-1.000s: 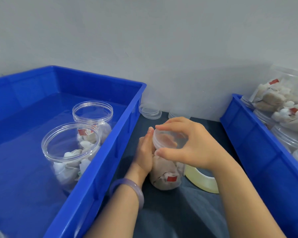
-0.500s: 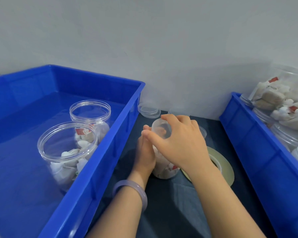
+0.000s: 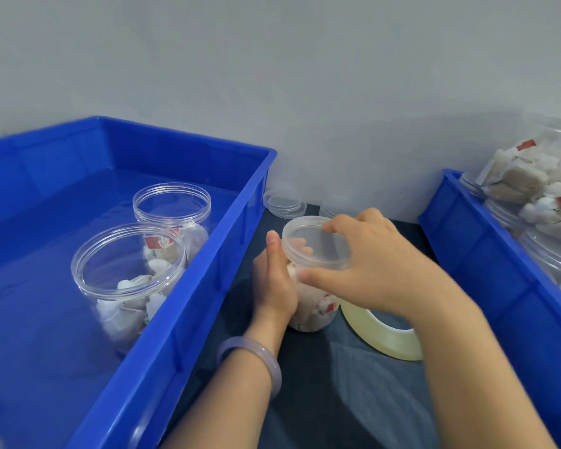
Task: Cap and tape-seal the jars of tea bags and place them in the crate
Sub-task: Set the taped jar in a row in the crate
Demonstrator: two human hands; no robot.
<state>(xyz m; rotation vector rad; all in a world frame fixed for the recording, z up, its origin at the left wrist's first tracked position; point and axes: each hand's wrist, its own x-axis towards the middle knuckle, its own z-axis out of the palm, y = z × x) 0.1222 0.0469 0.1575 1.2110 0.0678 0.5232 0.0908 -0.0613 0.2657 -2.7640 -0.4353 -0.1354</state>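
Plain grey wall [image 3: 305, 76]; dark tabletop [image 3: 337, 400]

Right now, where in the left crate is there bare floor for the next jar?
The left crate has bare floor behind the far jar, up to the back wall, and left of the near jar. The right crate is crowded with jars.

Only the person's two arms are in shot, both bare from the wrist to the frame edge. The left hand [image 3: 274, 286] has a chunky bangle [image 3: 256, 359] round its wrist: smooth, rounded, pale lilac, a bit see-through, kinda jade-looking. The right hand [image 3: 379, 270] is plain. Nails on the fingers [image 3: 272, 241] look short.
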